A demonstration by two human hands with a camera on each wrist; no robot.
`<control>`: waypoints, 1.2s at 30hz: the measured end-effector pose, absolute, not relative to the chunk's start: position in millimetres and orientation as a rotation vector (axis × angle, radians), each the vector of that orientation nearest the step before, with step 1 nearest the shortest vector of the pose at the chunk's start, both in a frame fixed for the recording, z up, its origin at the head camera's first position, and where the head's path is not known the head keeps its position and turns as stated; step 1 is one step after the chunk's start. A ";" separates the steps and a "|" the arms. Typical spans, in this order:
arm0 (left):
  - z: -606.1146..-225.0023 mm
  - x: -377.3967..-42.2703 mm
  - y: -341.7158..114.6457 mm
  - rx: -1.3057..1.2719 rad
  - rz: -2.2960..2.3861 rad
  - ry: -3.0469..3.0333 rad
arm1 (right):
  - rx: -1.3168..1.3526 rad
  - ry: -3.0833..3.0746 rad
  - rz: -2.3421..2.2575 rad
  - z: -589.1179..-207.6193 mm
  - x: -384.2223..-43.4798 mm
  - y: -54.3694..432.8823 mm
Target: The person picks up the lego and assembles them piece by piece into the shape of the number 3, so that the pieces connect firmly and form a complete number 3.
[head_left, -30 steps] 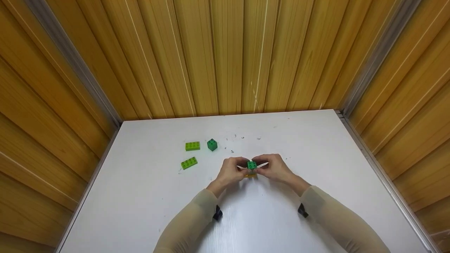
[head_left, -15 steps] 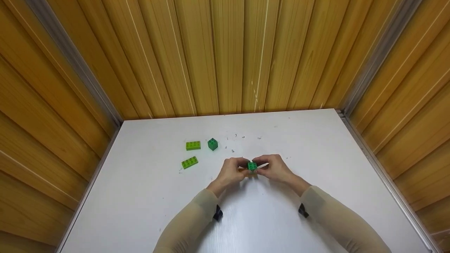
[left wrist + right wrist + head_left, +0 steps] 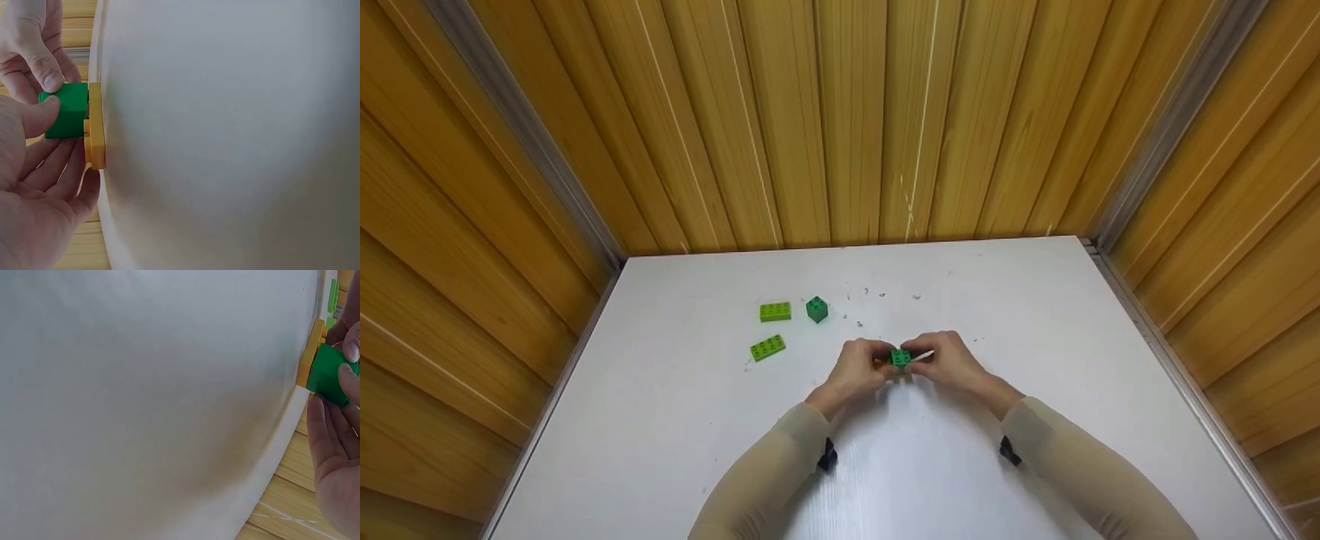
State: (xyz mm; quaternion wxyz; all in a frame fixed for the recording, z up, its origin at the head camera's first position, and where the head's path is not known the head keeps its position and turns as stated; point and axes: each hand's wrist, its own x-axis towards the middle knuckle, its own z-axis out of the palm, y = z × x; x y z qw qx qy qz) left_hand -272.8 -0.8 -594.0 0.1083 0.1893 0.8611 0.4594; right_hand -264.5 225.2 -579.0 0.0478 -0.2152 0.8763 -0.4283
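Note:
In the head view, a dark green building block (image 3: 901, 358) is held between both hands over a flat orange-yellow building brick (image 3: 898, 376) on the white table. My left hand (image 3: 856, 369) grips the green block from the left, thumb on its near face in the left wrist view. From the right, my right hand (image 3: 949, 361) pinches it between thumb and fingers. The green block (image 3: 68, 110) stands upright at one end of the orange-yellow brick (image 3: 97, 132), leaving studs bare beside the left fingers. Whether it is fully seated I cannot tell.
Farther left lie two lime-green bricks, one at the back (image 3: 775, 312) and one nearer (image 3: 768, 347). Another dark green block (image 3: 817, 309) stands beside the back one. Small dark marks dot the table (image 3: 997, 292). Wood-patterned walls (image 3: 847, 135) rise behind and at both sides.
Both hands keep their hold. The green block has shifted slightly downward in the head view, toward the person, relative to the orange-yellow brick. The whole head view has shifted a little.

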 end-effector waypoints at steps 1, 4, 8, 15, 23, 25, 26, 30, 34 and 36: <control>-592.8 -272.8 -0.4 0.553 1.335 2.541 | -0.656 2.675 -1.303 -578.3 -264.3 224.8; -589.5 -272.8 1.9 0.560 1.255 2.571 | -0.657 2.689 -1.272 -576.9 -263.7 224.2; -584.4 -273.4 6.9 0.592 1.150 2.609 | -0.655 2.708 -1.236 -574.6 -263.9 226.4; -578.2 -277.6 10.2 0.659 1.113 2.650 | -0.658 2.677 -1.263 -572.0 -270.7 231.1; -580.4 -277.7 6.2 0.632 1.092 2.632 | -0.645 2.667 -1.256 -574.6 -274.8 227.1; -580.5 -277.2 5.2 0.615 1.088 2.623 | -0.619 2.672 -1.255 -575.9 -275.1 226.3; -580.4 -276.9 4.7 0.608 1.086 2.620 | -0.616 2.676 -1.247 -576.5 -275.0 225.9; -579.5 -276.2 5.0 0.585 1.072 2.616 | -0.606 2.682 -1.231 -577.0 -275.3 226.8; -578.6 -275.7 5.4 0.564 1.064 2.611 | -0.602 2.683 -1.224 -575.6 -275.9 227.7; -578.3 -275.7 4.8 0.574 1.066 2.618 | -0.596 2.672 -1.242 -575.6 -276.3 227.4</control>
